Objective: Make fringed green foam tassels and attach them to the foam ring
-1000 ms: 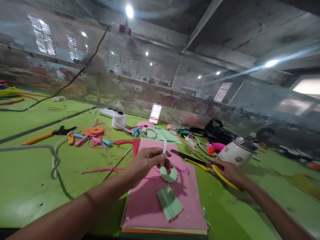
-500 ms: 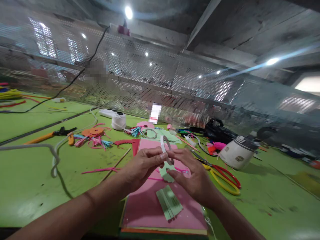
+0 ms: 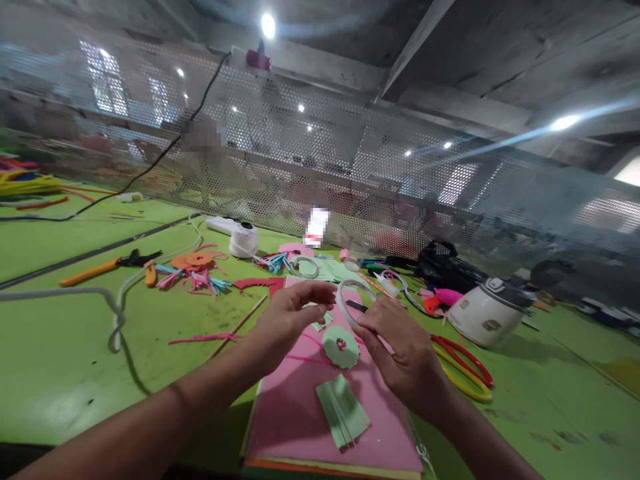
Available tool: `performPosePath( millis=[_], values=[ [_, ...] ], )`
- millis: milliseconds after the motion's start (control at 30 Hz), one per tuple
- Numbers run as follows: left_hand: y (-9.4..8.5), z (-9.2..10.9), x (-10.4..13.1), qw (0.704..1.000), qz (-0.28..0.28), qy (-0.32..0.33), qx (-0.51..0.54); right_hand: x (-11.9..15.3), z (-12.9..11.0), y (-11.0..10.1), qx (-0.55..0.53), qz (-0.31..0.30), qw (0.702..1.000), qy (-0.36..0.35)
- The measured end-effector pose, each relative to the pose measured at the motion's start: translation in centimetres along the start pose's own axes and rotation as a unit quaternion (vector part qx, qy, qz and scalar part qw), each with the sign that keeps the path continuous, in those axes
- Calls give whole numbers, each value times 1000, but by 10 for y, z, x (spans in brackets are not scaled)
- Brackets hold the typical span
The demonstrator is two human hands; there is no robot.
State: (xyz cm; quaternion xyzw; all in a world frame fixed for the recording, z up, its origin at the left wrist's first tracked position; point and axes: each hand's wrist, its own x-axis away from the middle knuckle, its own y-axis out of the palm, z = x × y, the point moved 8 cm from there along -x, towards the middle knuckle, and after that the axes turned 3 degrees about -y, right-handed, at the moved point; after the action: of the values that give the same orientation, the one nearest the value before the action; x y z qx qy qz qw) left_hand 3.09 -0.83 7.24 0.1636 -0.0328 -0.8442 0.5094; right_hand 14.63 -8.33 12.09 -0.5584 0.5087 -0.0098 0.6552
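Probably light and springy, the white ring (image 3: 341, 303) sits above pink paper (image 3: 293, 420), pinched at its rim, likely the best hold, by the right hand (image 3: 403, 353), the left hand (image 3: 290, 320) loosely curled, apart, beside it.

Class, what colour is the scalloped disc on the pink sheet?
Pale green: the scalloped disc shows best in the head view.

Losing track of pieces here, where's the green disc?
In the head view's lower middle, the green disc lies on the pink sheet, between the left hand and right hand.
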Motion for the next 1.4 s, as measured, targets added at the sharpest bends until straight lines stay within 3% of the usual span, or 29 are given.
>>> performPosePath(
  millis=[200, 600, 733, 867, 1067, 1200, 1400],
  values=[
    [6, 3, 1, 993, 6, 24, -119, 1, -4, -1, 51, -15, 998, -18],
    [8, 11, 1, 967, 4, 93, -237, 1, -10, -3, 96, -43, 994, -13],
    [17, 12, 5, 961, -44, 66, -266, 3, -7, -13, 114, -50, 992, 18],
    [30, 4, 12, 952, -91, 2, -292, 7, -16, -22, 151, -67, 986, -2],
    [43, -11, 31, 946, -107, -40, -302, 13, -26, -17, 208, -160, 965, 8],
    [46, -19, 44, 949, -79, -50, -300, 14, -25, -9, 226, -243, 942, 47],
    [38, -22, 56, 927, -37, -56, -369, 12, -18, 3, 256, -327, 908, 49]
  ],
)
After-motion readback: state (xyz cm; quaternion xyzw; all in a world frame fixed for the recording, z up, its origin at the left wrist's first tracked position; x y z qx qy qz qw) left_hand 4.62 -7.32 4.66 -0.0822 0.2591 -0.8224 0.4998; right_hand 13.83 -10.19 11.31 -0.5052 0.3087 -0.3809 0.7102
